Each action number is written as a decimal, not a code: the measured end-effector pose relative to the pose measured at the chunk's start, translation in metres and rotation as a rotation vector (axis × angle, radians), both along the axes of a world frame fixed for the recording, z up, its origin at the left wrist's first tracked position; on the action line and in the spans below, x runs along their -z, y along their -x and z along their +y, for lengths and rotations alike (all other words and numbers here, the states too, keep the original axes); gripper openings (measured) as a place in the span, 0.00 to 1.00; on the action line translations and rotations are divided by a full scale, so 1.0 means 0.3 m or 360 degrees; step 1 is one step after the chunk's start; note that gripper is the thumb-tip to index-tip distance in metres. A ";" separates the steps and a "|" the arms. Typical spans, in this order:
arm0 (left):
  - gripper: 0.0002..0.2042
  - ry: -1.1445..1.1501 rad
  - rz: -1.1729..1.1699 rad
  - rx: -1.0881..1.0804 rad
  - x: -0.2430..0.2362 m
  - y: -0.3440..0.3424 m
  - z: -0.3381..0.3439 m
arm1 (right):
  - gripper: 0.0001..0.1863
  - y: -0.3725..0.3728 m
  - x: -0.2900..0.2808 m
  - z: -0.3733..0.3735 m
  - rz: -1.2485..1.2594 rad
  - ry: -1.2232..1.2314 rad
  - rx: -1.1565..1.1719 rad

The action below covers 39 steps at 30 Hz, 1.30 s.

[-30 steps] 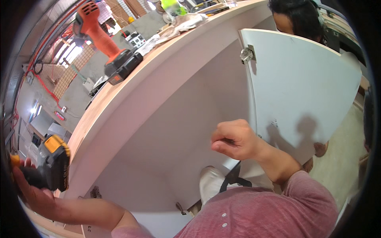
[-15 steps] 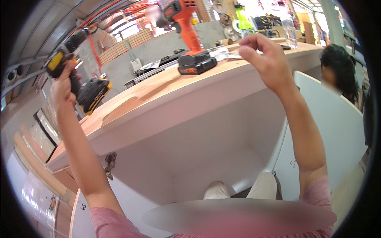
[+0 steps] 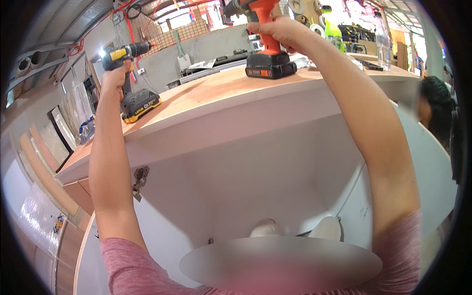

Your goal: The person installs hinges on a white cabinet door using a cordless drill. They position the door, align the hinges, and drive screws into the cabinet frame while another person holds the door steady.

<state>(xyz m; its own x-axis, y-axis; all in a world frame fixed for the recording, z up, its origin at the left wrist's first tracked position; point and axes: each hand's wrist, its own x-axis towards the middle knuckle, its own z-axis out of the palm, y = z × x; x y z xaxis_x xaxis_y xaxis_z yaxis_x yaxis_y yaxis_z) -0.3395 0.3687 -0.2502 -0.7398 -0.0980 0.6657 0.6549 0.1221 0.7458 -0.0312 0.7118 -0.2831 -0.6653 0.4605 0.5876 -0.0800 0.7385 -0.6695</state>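
My left hand (image 3: 115, 81) is closed round the handle of a yellow and black cordless drill (image 3: 141, 104), its chuck pointing right. The drill's battery is at the front edge of the wooden benchtop (image 3: 211, 91); whether it touches the wood I cannot tell. Farther right, my right hand (image 3: 285, 32) wraps the upper handle of an orange cordless drill (image 3: 270, 65). This second drill stands upright on its black battery, and its top is cut off by the upper edge of the view.
Beneath the top is an open white cabinet (image 3: 260, 167), with a hinge (image 3: 140, 183) on the left door and another door (image 3: 427, 157) swung out right. A green bottle (image 3: 333, 32) and a clear bottle (image 3: 382, 46) stand at the back right. A person (image 3: 435, 105) is beyond the right door.
My right hand has moved from open air beside the orange drill onto its handle. My left hand has brought the yellow and black drill rightward, and its chuck has swung to point right.
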 end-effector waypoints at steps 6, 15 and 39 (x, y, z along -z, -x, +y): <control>0.18 0.0160 0.0058 -0.0081 0.013 -0.034 0.009 | 0.15 0.033 0.002 -0.019 0.0369 0.0149 -0.0093; 0.15 0.0203 -0.0009 0.0153 0.027 -0.050 -0.035 | 0.13 -0.186 0.046 -0.080 0.0672 -0.0123 0.0092; 0.40 0.0770 -0.0377 0.2876 1.449 -1.286 0.787 | 0.23 -1.017 1.744 -0.187 0.0592 0.0627 0.0746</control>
<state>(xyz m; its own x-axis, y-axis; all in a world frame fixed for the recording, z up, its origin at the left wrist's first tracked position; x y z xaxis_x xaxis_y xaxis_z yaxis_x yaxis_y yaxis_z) 0.0465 0.6047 -0.6849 0.2064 0.9386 0.2765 0.1212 -0.3049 0.9446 0.2740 0.6558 -0.8063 -0.1333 0.8735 0.4681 -0.0885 0.4600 -0.8835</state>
